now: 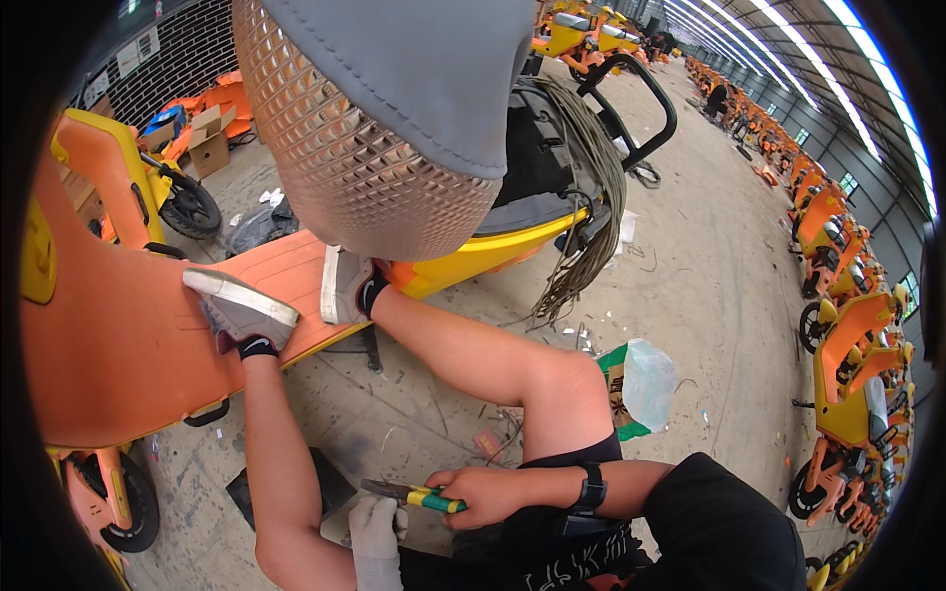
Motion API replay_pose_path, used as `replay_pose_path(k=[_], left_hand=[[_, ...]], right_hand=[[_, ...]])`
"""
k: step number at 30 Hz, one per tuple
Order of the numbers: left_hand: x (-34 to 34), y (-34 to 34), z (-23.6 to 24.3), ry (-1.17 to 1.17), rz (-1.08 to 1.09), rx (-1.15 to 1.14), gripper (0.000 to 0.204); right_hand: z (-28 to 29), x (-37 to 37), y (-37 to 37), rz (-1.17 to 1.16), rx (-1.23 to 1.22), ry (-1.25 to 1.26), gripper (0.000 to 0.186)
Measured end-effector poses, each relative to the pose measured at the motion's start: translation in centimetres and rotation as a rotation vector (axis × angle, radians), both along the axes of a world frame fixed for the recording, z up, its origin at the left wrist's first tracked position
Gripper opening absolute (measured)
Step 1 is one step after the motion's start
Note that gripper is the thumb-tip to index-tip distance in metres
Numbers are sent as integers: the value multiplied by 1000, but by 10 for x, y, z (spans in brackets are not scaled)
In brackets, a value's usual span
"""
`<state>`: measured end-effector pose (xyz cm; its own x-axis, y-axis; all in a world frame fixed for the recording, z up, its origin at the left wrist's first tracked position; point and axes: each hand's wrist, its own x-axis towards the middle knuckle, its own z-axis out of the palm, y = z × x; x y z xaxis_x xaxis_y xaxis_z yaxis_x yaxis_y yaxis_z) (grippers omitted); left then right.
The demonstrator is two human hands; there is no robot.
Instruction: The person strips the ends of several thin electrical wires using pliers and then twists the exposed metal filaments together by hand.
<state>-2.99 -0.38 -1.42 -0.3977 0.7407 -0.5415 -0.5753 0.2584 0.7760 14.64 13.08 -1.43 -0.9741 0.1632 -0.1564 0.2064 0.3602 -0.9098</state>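
My bare right hand (479,494) is closed on pliers (434,497) with green and yellow handles, their metal jaws pointing left over my lap. My left hand (376,524), in a white glove, is curled just below and beside the jaws; what it holds, if anything, is too small to make out. Beyond them, my shoes (239,305) rest on the orange footboard (118,345) of a scooter. Its upturned grey seat (384,79), with a quilted silvery lining, rises above, and a bundle of olive cords (591,177) hangs from the open yellow rear body.
A green-and-clear plastic bag (641,384) lies right of my knee, and a dark flat piece (251,492) lies under my left leg. Orange scooters (847,374) line the right side of the hall. Cardboard boxes (207,148) and another scooter (177,202) stand at the left.
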Motion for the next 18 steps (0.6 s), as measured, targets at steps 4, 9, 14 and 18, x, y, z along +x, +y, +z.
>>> replay_pose_path(k=[4, 9, 14, 18], left_hand=[[-1, -2, -3, -16, 14, 0, 16], [-2, -4, -9, -37, 29, 1, 17], [-1, 0, -10, -60, 34, 5, 17], [-1, 1, -9, -75, 47, 9, 17]], right_hand=[[5, 0, 2, 22, 2, -29, 23], [3, -1, 1, 32, 13, -33, 23], [2, 1, 1, 36, -6, -34, 23], [7, 1, 3, 38, -73, -56, 23]])
